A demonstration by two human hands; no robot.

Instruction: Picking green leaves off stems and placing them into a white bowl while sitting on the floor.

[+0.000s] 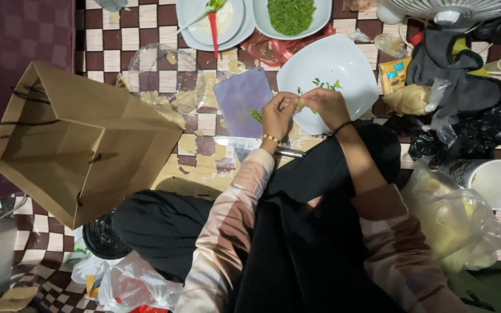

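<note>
1. Sleeves and lap, nearest the lens: pale striped sleeves over black clothing; the person sits on a checkered floor mat point(146, 23), arms reaching forward.
2. Left hand point(278, 116): beaded bracelet at the wrist, fingers pinched shut on the near end of a thin green stem point(300, 105) (too small to name the plant).
3. Right hand point(324, 104): dark band at the wrist, fingertips closed on the stem's other end, touching the left hand's fingertips.
4. Stem: held above the near rim of the white bowl point(343, 64), apparently so that picked pieces drop in; a few green leaves point(325, 84) already lie inside. Its long axis appears to run roughly left to right between the two hands; tip direction cannot be told.
5. Purple cutting board point(240, 95): just left of the bowl, green scraps point(256, 116) near its edge by the left hand.
6. Knife point(244, 142): lying crosswise below the board, handle toward the lap, within easy reach.
7. Plate of chopped greens point(290, 14): beyond the bowl, well apart.
8. Brown paper bag point(76, 139): open, on its side at the left.
</note>
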